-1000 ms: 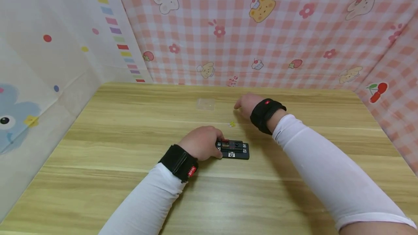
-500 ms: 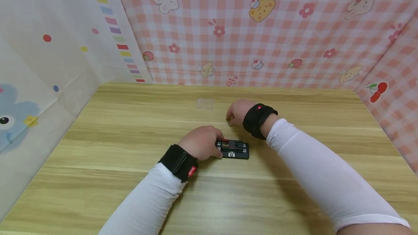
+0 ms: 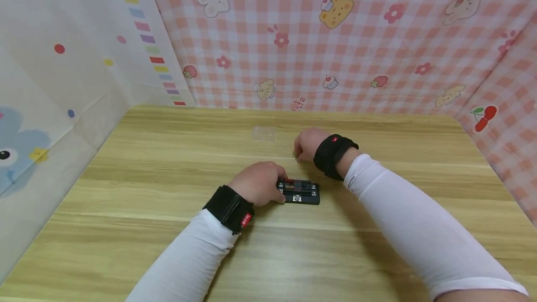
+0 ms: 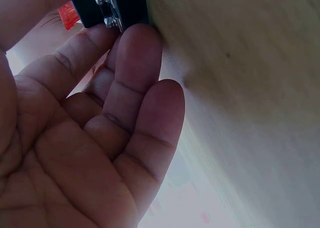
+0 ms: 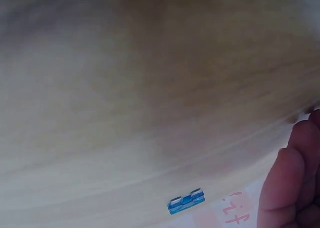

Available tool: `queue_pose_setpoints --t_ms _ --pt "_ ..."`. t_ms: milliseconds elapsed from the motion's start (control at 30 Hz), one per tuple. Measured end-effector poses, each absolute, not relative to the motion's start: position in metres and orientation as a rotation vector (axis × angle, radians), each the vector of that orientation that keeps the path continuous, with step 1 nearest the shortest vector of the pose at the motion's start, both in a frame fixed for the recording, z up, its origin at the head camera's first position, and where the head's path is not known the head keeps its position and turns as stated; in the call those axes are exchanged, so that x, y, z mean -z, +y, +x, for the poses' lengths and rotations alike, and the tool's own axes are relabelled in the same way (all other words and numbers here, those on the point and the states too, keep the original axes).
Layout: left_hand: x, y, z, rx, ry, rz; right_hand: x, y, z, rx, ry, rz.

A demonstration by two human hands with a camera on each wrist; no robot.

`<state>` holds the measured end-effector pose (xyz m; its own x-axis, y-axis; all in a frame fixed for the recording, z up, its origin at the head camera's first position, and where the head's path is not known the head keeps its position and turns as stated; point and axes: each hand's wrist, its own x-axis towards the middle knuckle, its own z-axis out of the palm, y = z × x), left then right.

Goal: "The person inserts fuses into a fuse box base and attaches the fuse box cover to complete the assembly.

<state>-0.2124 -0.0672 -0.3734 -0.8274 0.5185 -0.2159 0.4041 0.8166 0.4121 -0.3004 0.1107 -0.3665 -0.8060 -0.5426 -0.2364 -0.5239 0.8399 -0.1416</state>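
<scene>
In the head view my left hand (image 3: pixel 259 183) grips the left end of a black fuse holder (image 3: pixel 308 197) lying on the table, its thumb in front and forefinger behind. Silver screw terminals and a bit of red show on the holder. The left wrist view has the holder's end (image 4: pixel 135 7) at the fingertips, the other fingers curled. Further back, my right hand (image 3: pixel 309 143) pinches a small yellow blade fuse at table level; its yellow body is hidden by the fingers, and only a silvery tip (image 3: pixel 295 159) peeks out. In the right wrist view, fingers (image 5: pixel 285 183) show at the right edge.
A flat clear plastic piece (image 3: pixel 264 133) lies on the wooden table (image 3: pixel 176 185) towards the back. The right wrist view also shows a small blue blade fuse (image 5: pixel 186 202) near the table's far edge. Printed cloth walls (image 3: pixel 251 36) border the table.
My right hand has come forward and left to the yellow fuse, its fingers closing over it, and has since shifted slightly right. My left hand and the fuse holder have stayed put.
</scene>
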Motion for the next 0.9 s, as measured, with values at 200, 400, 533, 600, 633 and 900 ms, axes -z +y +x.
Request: queue_pose_setpoints --t_ms 200,400,533,600,633,900 --pt "0.373 -0.067 -0.212 -0.496 2.678 0.683 0.368 0.113 -0.299 0.128 2.769 -0.815" --pt "0.372 -0.067 -0.212 -0.501 2.678 0.683 0.367 0.116 -0.297 0.189 2.793 -0.814" --pt "0.372 -0.067 -0.212 -0.505 2.676 0.683 0.365 0.116 -0.292 0.261 2.807 -0.789" --pt "0.372 -0.067 -0.212 -0.506 2.676 0.683 0.364 0.117 -0.289 0.292 2.815 -0.786" --pt "0.372 -0.067 -0.212 -0.508 2.675 0.682 0.364 0.117 -0.288 0.307 2.818 -0.792" --pt "0.370 -0.067 -0.211 -0.503 2.680 0.676 0.358 0.120 -0.280 0.392 2.831 -0.822"
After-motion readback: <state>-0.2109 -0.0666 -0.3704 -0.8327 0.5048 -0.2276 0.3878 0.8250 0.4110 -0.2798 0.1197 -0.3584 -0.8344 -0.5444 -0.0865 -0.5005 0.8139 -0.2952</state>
